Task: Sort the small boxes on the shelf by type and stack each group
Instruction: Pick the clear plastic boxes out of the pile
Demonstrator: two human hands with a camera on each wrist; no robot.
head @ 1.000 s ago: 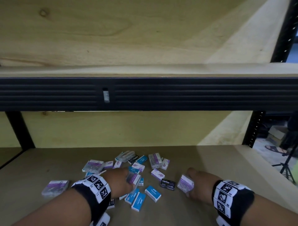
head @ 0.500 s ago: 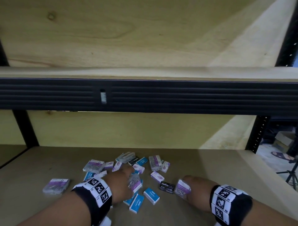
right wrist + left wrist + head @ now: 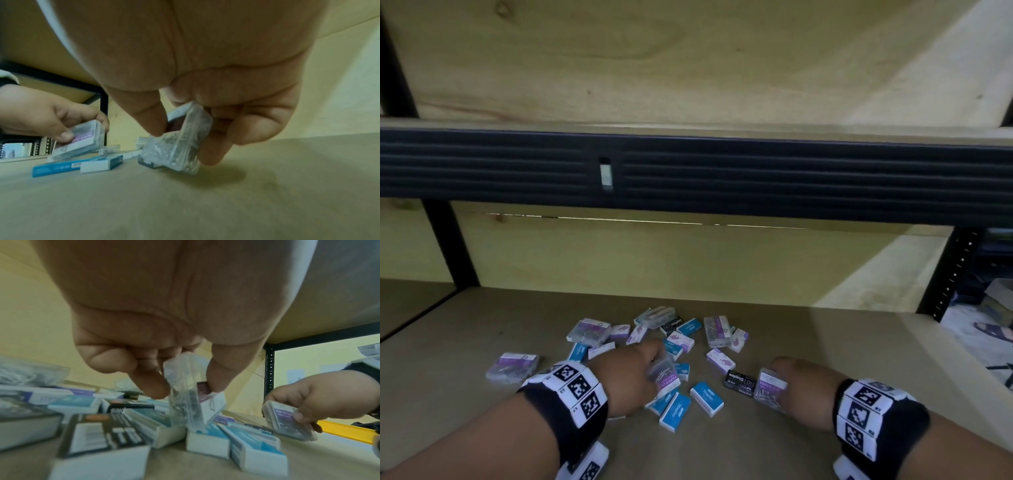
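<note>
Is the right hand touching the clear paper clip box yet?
Touching. The right wrist view shows the right hand pinching the clear paper clip box between thumb and fingers.

Seven clear plastic paper-clip cases (image 3: 589, 331), two black staple boxes (image 3: 739, 379), roughly eight blue staple boxes (image 3: 707, 399), seven white-and-purple cardboard boxes (image 3: 720, 360).

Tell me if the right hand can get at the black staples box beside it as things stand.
Probably not yet. The black staples box lies uncovered right beside the right hand, but that hand already grips a clear paper clip box, so its grip is taken until that box is set down.
</note>
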